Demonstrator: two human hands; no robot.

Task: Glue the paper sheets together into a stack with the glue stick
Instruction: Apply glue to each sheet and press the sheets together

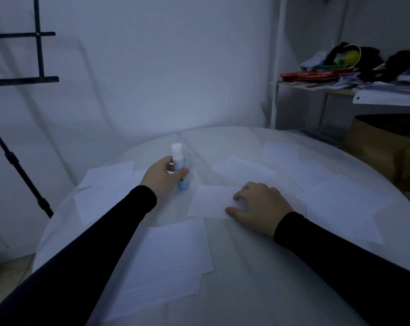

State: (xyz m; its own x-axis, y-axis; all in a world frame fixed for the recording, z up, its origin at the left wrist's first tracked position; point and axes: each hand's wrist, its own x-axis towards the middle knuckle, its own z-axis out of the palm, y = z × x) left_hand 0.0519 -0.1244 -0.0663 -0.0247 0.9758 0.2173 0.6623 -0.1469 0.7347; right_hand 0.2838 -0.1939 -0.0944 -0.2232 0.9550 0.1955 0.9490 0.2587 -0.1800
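On the round table (246,290), the left hand (158,178) grips the upright glue stick (180,168) while the right hand (261,204) presses a paper sheet (211,201).

On the round white-covered table (246,290), white lined paper sheets (168,260) lay scattered. The upright blue-and-white glue stick (179,165) stood left of centre, in the left hand (162,178). The right hand (260,205) rested on a middle sheet (211,201). A cluttered metal shelf (363,90) stood behind, right.
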